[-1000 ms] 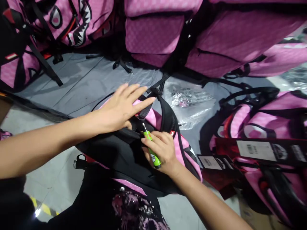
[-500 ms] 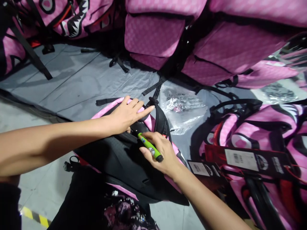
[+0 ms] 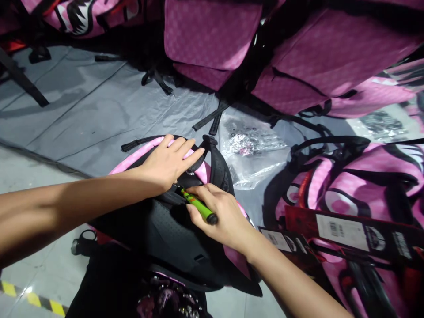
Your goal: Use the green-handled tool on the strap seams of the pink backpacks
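Across the grey sheeting (image 3: 76,106) in our head view, pink bags (image 3: 212,35) line the far side, and a clear plastic packet (image 3: 245,150) lies near the black-and-pink backpack (image 3: 165,238) at our edge. Our left hand (image 3: 167,163) rests on it, fingers fairly wide; our right hand (image 3: 223,214) grips a green pen-like tool (image 3: 200,206) over its upper part. Pale floor (image 3: 46,234) below carries yellow-and-black tape (image 3: 33,298).

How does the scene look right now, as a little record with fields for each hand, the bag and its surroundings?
Left hand: left hand spread on the backpack
Right hand: right hand gripping a green pen-shaped tool
Backpack colors: black and pink
Beyond backpack: clear plastic packet on gray sheeting
Image right: pink bag, printed tag
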A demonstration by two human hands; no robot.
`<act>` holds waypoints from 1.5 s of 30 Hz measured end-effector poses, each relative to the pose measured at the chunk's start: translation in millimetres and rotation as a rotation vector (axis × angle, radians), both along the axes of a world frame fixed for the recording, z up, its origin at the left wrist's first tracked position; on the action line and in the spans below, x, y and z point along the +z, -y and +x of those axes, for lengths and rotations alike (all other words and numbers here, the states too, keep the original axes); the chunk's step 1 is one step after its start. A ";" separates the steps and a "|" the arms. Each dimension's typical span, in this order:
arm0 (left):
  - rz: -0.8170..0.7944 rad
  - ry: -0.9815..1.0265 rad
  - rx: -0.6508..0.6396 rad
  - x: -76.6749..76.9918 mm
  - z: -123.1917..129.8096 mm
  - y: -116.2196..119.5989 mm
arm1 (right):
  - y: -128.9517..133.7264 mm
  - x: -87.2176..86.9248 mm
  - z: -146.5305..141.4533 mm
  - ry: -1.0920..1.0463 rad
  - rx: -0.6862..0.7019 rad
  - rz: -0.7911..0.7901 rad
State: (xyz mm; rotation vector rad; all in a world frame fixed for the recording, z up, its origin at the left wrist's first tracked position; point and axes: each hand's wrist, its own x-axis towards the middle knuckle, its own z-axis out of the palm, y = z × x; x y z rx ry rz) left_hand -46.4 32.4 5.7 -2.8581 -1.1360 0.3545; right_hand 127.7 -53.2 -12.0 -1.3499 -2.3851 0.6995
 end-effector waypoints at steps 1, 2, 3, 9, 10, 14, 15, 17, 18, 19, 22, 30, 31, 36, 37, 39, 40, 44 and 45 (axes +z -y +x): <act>-0.010 -0.012 -0.001 0.8 0.9 -0.8 | -0.4 -1.0 -0.4 -0.009 0.000 -0.004; -0.014 -0.015 -0.002 0.9 1.5 -1.4 | -0.9 -1.9 -0.8 -0.018 0.000 -0.002; -0.018 -0.013 -0.004 0.3 1.8 -2.1 | -1.3 -2.9 -1.3 -0.024 0.000 -0.001; -0.032 0.012 0.012 -6.4 1.0 -4.2 | -3.7 -1.5 -5.0 -0.054 -0.016 -0.030; -0.037 0.015 0.009 -6.5 0.8 -4.4 | -4.2 0.1 -5.5 -0.050 -0.017 -0.034; -0.052 0.009 0.008 -4.9 -0.5 -4.7 | -5.8 5.4 -7.7 0.012 -0.025 -0.022; -0.050 0.009 0.009 -4.4 -0.8 -4.7 | -6.2 5.8 -8.2 0.017 -0.026 -0.020; -0.047 0.010 0.009 -3.8 -1.3 -5.0 | -7.2 5.8 -8.8 0.013 -0.015 -0.025; -0.052 0.007 0.008 -3.7 -1.5 -5.4 | -7.9 5.6 -8.9 0.016 -0.005 -0.032; -0.059 0.001 0.006 -3.9 -1.7 -5.9 | -8.9 5.5 -9.0 0.023 0.001 -0.043; -0.055 0.017 -0.008 -6.0 -3.2 -7.1 | -12.2 7.8 -10.3 0.030 -0.010 -0.088; 0.002 0.199 0.013 -27.1 -12.8 -4.6 | -14.6 16.3 -22.5 0.127 -0.052 -0.183; -0.001 0.206 0.018 -29.8 -12.6 -6.0 | -15.4 14.8 -23.1 0.156 -0.062 -0.179; -0.036 0.146 0.036 -27.7 -8.0 -4.9 | -12.8 10.8 -23.1 0.210 -0.130 -0.151; -0.035 0.125 0.048 -24.4 -7.9 -4.3 | -11.5 10.7 -22.9 0.226 -0.135 -0.160; -0.024 0.050 0.104 -15.9 -10.1 -3.8 | -9.0 10.1 -22.7 0.249 -0.147 -0.176; -0.019 0.003 0.153 -11.4 -12.8 -3.6 | -7.6 9.0 -22.8 0.246 -0.155 -0.176; -0.024 -0.043 0.366 -8.6 -32.8 4.6 | 1.7 -0.8 -26.3 0.201 -0.200 -0.109; -0.016 -0.014 0.380 -14.7 -39.6 7.3 | 4.3 -3.5 -28.0 0.206 -0.201 -0.086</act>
